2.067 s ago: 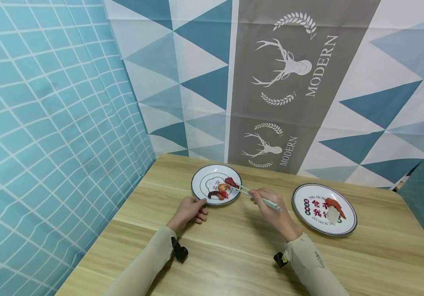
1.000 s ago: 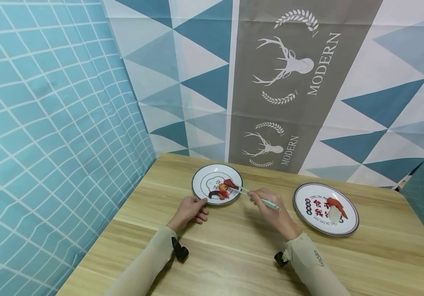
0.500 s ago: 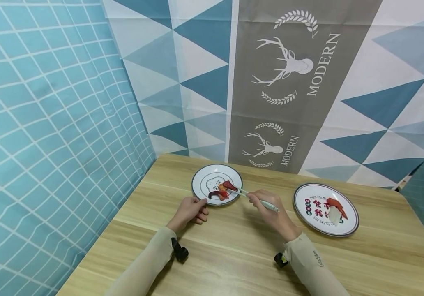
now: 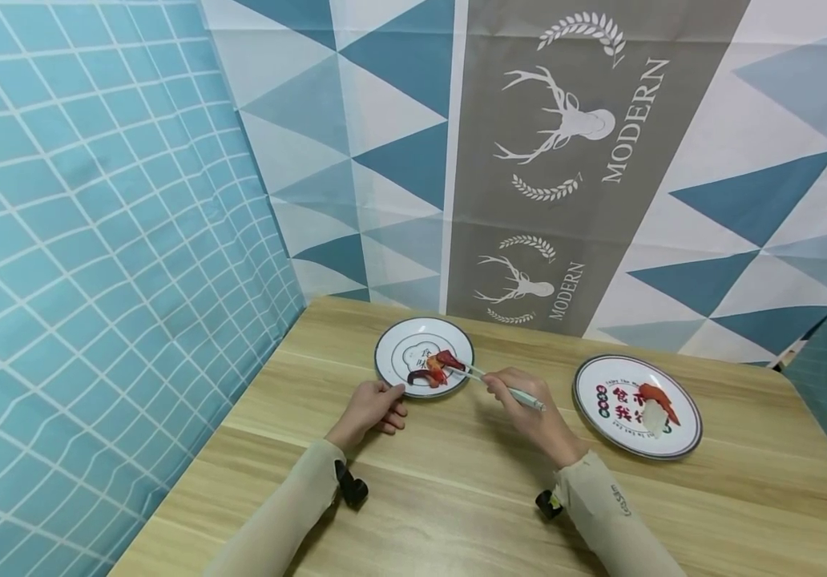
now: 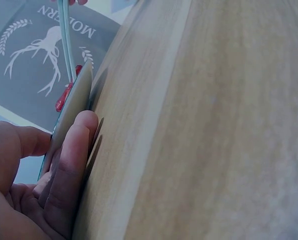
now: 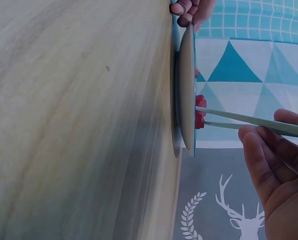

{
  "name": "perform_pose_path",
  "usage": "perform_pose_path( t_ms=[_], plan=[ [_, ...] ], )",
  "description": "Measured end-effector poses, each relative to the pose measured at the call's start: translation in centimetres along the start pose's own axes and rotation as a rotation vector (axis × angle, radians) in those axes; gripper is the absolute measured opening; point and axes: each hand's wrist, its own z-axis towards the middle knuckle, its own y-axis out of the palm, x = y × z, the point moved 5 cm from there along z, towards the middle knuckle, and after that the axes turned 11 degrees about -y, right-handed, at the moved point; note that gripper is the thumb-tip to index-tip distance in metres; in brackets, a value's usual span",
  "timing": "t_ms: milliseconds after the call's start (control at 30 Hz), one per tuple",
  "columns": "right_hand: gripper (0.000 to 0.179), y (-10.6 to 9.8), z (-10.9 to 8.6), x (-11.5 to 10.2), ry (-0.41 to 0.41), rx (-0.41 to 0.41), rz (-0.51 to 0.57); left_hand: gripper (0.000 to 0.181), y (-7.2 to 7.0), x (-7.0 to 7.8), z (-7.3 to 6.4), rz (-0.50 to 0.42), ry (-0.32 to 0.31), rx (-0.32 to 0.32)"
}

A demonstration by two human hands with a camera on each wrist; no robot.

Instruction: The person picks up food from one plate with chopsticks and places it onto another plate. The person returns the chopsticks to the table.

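Note:
At the near left rim of a white plate (image 4: 392,344) with a dark edge, my left hand (image 4: 370,410) pinches the rim, thumb above and fingers below, as the left wrist view shows. My right hand (image 4: 529,409) holds pale green chopsticks (image 4: 531,401). Their tips touch a dark red food piece (image 4: 448,358) on the plate; whether they grip it I cannot tell. Against it lie an orange-red piece (image 4: 435,368) and a dark curved piece (image 4: 419,375). In the right wrist view the chopsticks (image 6: 259,121) reach a red piece (image 6: 200,111) over the plate's edge.
A second, larger plate (image 4: 590,381) with printed characters stands to the right. It bears an orange-red piece (image 4: 662,398) and a whitish, translucent piece (image 4: 653,419). Behind the wooden table (image 4: 442,497) hangs a patterned cloth (image 4: 514,160), with a blue checked cloth (image 4: 96,240) on the left.
The chopstick tips and the dark red piece have shifted slightly left, closer over the orange-red piece. My left hand keeps its grip on the rim.

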Motion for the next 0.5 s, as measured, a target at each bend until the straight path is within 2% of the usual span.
perform_pose_path(
  t_ms=[500],
  plan=[
    [0.008,0.09,0.09,0.06,0.002,0.002,-0.034,0.035,-0.01,-0.11,0.32,-0.006,-0.008,-0.002]
  ],
)
